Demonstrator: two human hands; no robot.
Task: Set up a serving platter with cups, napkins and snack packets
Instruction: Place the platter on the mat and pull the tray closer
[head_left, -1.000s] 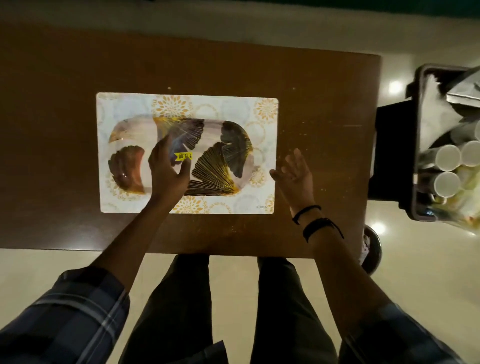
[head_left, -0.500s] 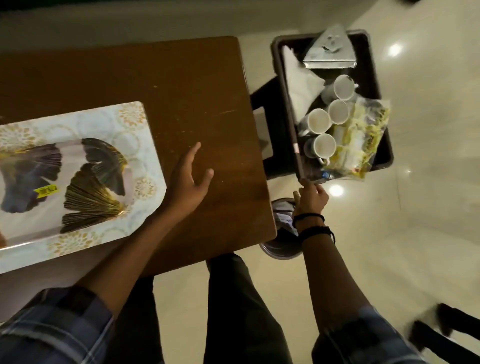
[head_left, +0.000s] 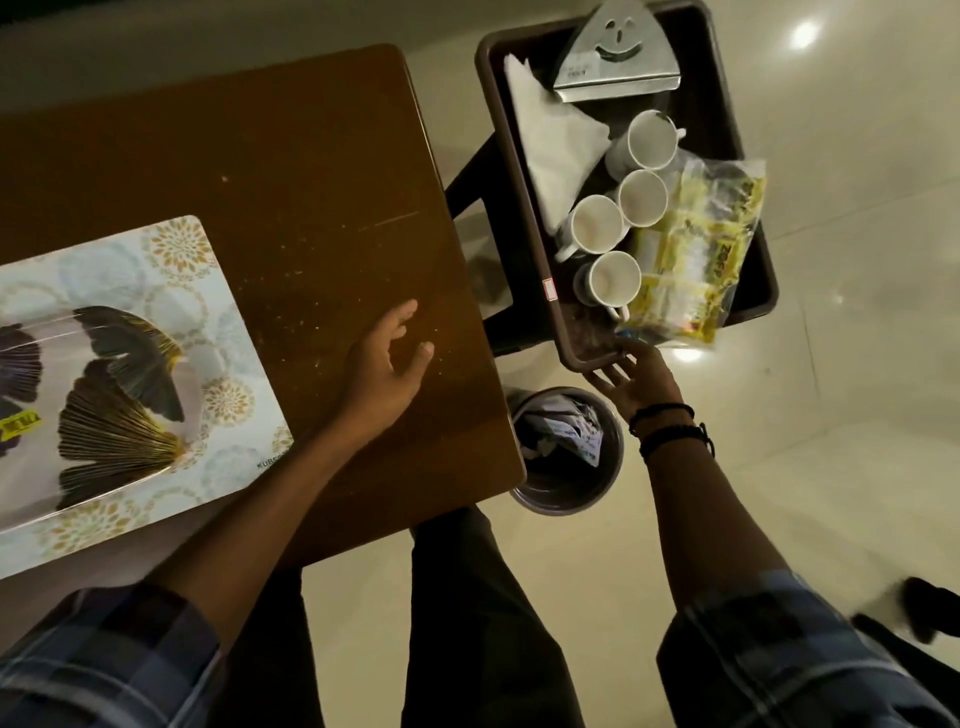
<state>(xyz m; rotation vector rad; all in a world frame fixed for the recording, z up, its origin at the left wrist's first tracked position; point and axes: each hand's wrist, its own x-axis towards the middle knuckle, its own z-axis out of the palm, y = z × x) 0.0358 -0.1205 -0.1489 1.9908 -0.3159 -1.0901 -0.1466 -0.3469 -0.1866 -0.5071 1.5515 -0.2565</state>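
A brown wooden table (head_left: 311, 182) with a rounded corner carries a floral-patterned placemat (head_left: 182, 249) at its left side. A round waste bin (head_left: 566, 506) containing crumpled paper (head_left: 566, 426) stands on the glossy cream floor (head_left: 857, 364), just beside the table corner. Beyond the bin, a dark rectangular tub (head_left: 519, 182) holds a triangular metal holder (head_left: 615, 52) with a smiling-face cutout at its far end.

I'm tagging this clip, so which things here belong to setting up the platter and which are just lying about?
For the job: platter, cups, napkins, snack packets, crate holding them.
Just lying about: waste bin, placemat under the platter.
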